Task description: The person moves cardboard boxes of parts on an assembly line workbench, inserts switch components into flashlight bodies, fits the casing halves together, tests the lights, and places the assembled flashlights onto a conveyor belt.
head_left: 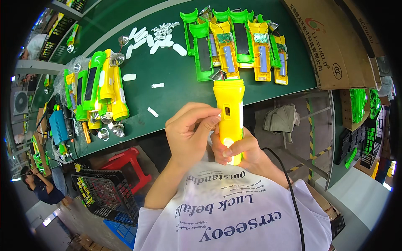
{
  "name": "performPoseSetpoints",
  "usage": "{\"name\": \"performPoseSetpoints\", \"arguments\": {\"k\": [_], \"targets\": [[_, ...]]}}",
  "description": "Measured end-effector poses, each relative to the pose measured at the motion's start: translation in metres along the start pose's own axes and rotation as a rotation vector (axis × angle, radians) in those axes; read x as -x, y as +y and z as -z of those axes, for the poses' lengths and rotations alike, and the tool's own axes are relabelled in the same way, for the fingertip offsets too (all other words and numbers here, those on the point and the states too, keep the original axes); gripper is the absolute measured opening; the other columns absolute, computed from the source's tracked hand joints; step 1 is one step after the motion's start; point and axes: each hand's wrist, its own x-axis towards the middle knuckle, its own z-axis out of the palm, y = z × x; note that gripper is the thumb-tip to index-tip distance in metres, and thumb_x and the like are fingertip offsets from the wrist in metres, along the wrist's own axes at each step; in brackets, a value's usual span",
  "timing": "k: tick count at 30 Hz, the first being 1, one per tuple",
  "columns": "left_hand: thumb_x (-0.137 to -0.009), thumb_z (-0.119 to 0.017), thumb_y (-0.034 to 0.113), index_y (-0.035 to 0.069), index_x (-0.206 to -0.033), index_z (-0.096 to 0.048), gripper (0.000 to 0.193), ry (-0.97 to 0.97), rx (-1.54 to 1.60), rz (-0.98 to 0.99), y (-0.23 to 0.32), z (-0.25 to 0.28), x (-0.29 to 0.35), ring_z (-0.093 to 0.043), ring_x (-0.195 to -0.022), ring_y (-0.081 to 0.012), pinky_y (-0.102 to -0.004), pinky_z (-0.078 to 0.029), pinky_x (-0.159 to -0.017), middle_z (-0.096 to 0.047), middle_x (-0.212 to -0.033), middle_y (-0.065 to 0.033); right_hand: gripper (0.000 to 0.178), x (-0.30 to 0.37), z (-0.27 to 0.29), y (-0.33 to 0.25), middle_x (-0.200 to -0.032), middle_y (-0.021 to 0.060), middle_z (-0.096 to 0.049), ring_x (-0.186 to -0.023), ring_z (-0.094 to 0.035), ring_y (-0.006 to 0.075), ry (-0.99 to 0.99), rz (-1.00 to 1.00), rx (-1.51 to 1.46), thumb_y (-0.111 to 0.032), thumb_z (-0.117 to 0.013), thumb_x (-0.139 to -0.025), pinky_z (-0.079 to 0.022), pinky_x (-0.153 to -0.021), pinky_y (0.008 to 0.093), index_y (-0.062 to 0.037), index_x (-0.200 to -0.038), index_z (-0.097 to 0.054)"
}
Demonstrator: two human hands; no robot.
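In front of my chest a yellow flashlight body [231, 98] stands upright, with a small rectangular opening in its side. My right hand [247, 149] is wrapped round its lower end, the thumb across the front. The left hand [187, 131] is closed in a pinch, thumb and forefinger at the edge of the body beside the opening. Whatever those fingertips hold, if anything, is too small to make out. A shiny reflector cup [217, 75] shows at the body's wide upper end. Small white switch plates [153, 112] lie on the green table [176, 90] beyond my left hand.
Opened green and yellow flashlight shells [238, 46] with batteries and circuit boards lie at the table's back. White plastic parts [161, 37] are scattered left of them. More flashlights [98, 85] are piled at left, a cardboard box [322, 46] at right. A black cable [289, 180] hangs by my right arm.
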Motion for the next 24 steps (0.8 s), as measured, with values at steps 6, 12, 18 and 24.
{"name": "performPoseSetpoints", "arguments": {"k": [6, 12, 18, 24], "targets": [[-0.085, -0.063, -0.009, -0.008, -0.095, -0.066, 0.010, -0.078, 0.143, 0.110, 0.006, 0.003, -0.001, -0.062, -0.073, -0.0135, -0.0223, -0.053, -0.062, -0.060, -0.094, -0.0108, 0.047, -0.001, 0.002, 0.003, -0.065, 0.0094, -0.051, -0.048, -0.048, 0.0177, 0.004, -0.011, 0.032, 0.004, -0.063, -0.060, -0.042, -0.047, 0.0316, 0.0015, -0.103, -0.044], [-0.085, -0.066, -0.004, -0.006, -0.095, -0.066, 0.009, -0.099, 0.192, 0.117, 0.003, 0.002, -0.005, -0.060, -0.079, -0.0120, -0.0206, -0.051, -0.061, -0.057, -0.094, -0.0079, 0.045, 0.000, 0.002, 0.005, -0.066, 0.0098, -0.051, -0.049, -0.049, 0.0180, 0.018, -0.038, 0.080, 0.004, -0.064, -0.059, -0.043, -0.047, 0.0314, -0.0015, -0.098, -0.043], [-0.083, -0.068, -0.005, -0.005, -0.094, -0.066, 0.011, -0.043, 0.189, 0.112, 0.000, -0.004, -0.001, -0.063, -0.076, -0.0100, -0.0205, -0.051, -0.066, -0.057, -0.093, -0.0062, 0.048, 0.002, 0.000, 0.003, -0.066, 0.0094, -0.051, -0.050, -0.051, 0.0180, 0.041, -0.025, 0.109, 0.003, -0.064, -0.059, -0.044, -0.048, 0.0314, -0.0012, -0.102, -0.043], [-0.082, -0.071, -0.002, -0.002, -0.106, -0.056, 0.028, 0.012, 0.253, 0.168, -0.007, -0.007, 0.008, -0.062, -0.079, -0.0102, -0.0201, -0.049, -0.067, -0.062, -0.094, -0.0095, 0.047, 0.003, -0.006, 0.003, -0.068, 0.0089, -0.052, -0.050, -0.051, 0.0170, 0.103, -0.008, 0.192, 0.003, -0.065, -0.059, -0.044, -0.048, 0.0304, -0.0008, -0.102, -0.046]]}}
